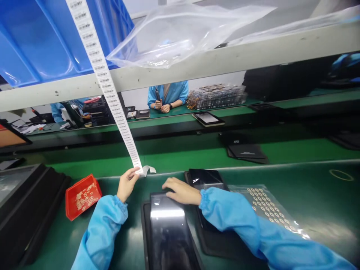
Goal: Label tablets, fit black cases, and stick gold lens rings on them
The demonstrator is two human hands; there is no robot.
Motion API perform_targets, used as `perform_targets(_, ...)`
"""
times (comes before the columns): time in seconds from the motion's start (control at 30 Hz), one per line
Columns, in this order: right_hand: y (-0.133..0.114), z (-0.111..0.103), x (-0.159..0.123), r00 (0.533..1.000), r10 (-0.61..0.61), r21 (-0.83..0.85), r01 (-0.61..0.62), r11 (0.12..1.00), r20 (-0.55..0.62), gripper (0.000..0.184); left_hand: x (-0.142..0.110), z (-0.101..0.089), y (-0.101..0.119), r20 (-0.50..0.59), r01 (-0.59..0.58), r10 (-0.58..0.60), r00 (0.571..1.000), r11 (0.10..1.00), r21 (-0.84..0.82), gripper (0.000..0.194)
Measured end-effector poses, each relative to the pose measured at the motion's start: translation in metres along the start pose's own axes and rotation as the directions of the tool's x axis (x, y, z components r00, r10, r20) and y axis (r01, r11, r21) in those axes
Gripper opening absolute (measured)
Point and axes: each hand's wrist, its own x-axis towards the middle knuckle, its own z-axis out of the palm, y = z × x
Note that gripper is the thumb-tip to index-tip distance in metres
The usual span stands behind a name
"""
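Note:
A long white strip of barcode labels hangs down from above the shelf. Its lower end is pinched between the thumb and fingers of my left hand, with a curl of backing paper just beyond. My right hand is over the top end of a glossy black panel, fingers loosely bent and apart, with nothing seen in them. Whether it touches the panel I cannot tell. This panel lies on a dark flat piece. Under my right forearm is a second glossy black panel, partly hidden by the sleeve.
Left of my left arm sits a red tray of small pale rings. A clear sheet with rows of rings lies at right. Dark stacked trays stand far left. A shelf beam crosses above, carrying a blue bin. Opposite sits another person.

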Motion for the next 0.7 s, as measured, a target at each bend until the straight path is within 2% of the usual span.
perform_targets(0.07, -0.016, -0.001, -0.002, 0.983, -0.082, -0.086, 0.068, 0.994, -0.165, 0.012, -0.015, 0.003, 0.011, 0.005, 0.004, -0.004, 1.000, 0.997, -0.074, 0.065)
perform_targets(0.13, -0.037, -0.003, -0.001, 0.949, -0.172, -0.135, 0.141, 0.981, -0.265, 0.013, -0.029, 0.007, 0.024, 0.023, 0.005, -0.001, 1.000, 0.991, -0.136, 0.070)
perform_targets(0.2, -0.057, -0.003, 0.002, 0.889, -0.306, -0.238, 0.233, 0.943, -0.341, 0.012, -0.041, 0.013, 0.036, 0.035, 0.001, 0.005, 0.999, 0.984, -0.176, 0.071)
perform_targets(0.3, -0.074, 0.001, 0.006, 0.763, -0.518, -0.448, 0.336, 0.829, -0.386, 0.011, -0.055, 0.023, 0.051, 0.013, -0.023, 0.026, 1.000, 0.980, -0.200, 0.061)
perform_targets(0.37, -0.078, 0.005, 0.004, 0.718, -0.570, -0.495, 0.355, 0.793, -0.400, 0.010, -0.065, 0.026, 0.058, -0.019, -0.075, 0.072, 0.997, 0.982, -0.175, 0.052)
perform_targets(0.5, -0.084, 0.008, -0.007, 0.685, -0.550, -0.420, 0.372, 0.828, -0.478, 0.011, -0.081, 0.028, 0.067, -0.072, -0.260, 0.262, 0.962, 0.965, 0.042, 0.034)
perform_targets(0.6, -0.092, 0.005, -0.014, 0.677, -0.535, -0.416, 0.352, 0.839, -0.506, 0.009, -0.088, 0.026, 0.073, -0.047, -0.428, 0.450, 0.892, 0.872, 0.238, 0.025)
perform_targets(0.7, -0.100, 0.002, -0.019, 0.697, -0.521, -0.475, 0.287, 0.832, -0.493, 0.010, -0.091, 0.023, 0.078, 0.005, -0.549, 0.584, 0.812, 0.760, 0.348, 0.024)
